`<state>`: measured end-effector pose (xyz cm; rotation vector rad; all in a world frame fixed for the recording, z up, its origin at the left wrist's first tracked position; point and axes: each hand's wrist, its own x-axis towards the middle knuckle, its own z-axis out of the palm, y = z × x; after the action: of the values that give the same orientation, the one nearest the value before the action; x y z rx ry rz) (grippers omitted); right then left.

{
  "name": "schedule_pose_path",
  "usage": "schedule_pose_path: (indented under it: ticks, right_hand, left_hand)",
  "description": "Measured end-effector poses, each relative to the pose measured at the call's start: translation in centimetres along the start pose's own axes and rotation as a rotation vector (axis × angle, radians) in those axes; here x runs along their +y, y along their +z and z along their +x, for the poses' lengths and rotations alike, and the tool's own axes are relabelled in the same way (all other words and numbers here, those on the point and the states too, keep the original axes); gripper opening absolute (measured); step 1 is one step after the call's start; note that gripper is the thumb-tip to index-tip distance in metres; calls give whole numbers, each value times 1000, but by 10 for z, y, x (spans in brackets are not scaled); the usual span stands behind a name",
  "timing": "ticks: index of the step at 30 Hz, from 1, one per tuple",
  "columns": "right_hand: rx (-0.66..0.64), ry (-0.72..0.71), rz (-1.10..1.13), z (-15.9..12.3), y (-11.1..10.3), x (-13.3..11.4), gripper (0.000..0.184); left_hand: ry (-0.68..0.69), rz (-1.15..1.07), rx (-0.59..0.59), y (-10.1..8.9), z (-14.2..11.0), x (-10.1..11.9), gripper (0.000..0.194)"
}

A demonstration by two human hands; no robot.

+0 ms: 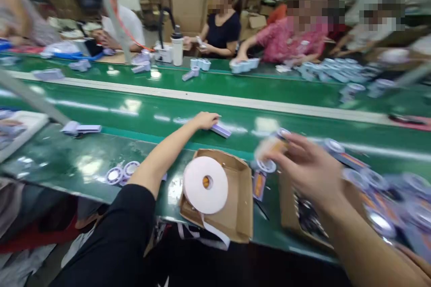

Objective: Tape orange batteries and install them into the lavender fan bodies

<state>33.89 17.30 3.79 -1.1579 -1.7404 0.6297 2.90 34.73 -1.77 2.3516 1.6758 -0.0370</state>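
Observation:
My left hand (pixel 205 120) reaches out over the green conveyor belt (pixel 141 107) and rests, fingers curled, on a small flat lilac packet (pixel 221 130). My right hand (pixel 303 161) is blurred by motion above the near bench. Its fingers close round a small round item with a white ring and an orange label (pixel 271 150). Below my arms a large white roll of tape (pixel 205 184) stands in an open cardboard box (pixel 240 202). Two small white rings (pixel 123 172) lie on the bench left of my forearm.
A second cardboard box (pixel 289 206) and a blurred heap of round lilac packs (pixel 387 193) lie at the right. Across the belt several people sit working among white cups (pixel 200 63), a white bottle (pixel 177 49) and more packs (pixel 336 71). A lilac packet (pixel 81 128) lies at the left.

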Motion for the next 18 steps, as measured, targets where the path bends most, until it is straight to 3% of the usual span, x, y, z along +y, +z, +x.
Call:
schedule_pose_path:
  ticks: [3,6,11,18]
  right_hand:
    - [-176,42,95,81,47,10,47]
    - [-287,100,47,123,79,44,48]
    - [-455,39,-268,136,103,79,47]
    - [-557,-1,-506,138,102,93,43]
  left_hand:
    - [-26,-10,43,13,6,5,40]
    - [-17,-12,48,17,14,7,37]
    - [-2,-5,49,15,16,9,34]
    - [4,-25,43,19,24,16,32]
